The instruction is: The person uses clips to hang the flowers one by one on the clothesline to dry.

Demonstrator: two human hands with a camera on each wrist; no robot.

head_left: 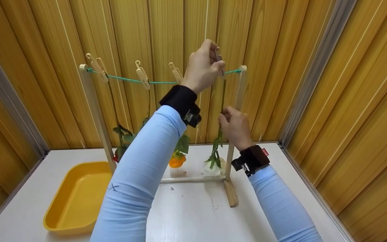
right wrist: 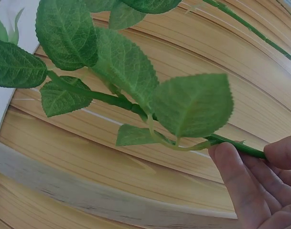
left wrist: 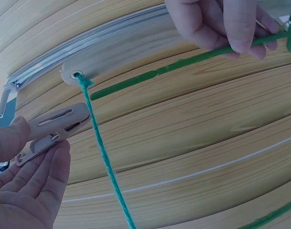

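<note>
My left hand [head_left: 202, 69] pinches a beige clothespin [left wrist: 64, 119] by its handle ends, near the right end of the green cord [left wrist: 104, 152]. The clothespin's tip lies at the cord; whether it clips it, I cannot tell. Below, my right hand [head_left: 236, 127] grips the green stem of a white rose [head_left: 212, 169], which hangs head down. The stem's cut end reaches up beside the cord, close to the clothespin tip. In the right wrist view, thumb and fingers hold the stem just past its leaves [right wrist: 193, 107].
More clothespins [head_left: 143, 75] sit along the cord, strung between posts of a wooden frame [head_left: 94, 107]. An orange rose [head_left: 177, 160] and a partly hidden red flower [head_left: 116, 156] hang upside down. A yellow tray [head_left: 79, 198] stands left on the white table [head_left: 186, 215].
</note>
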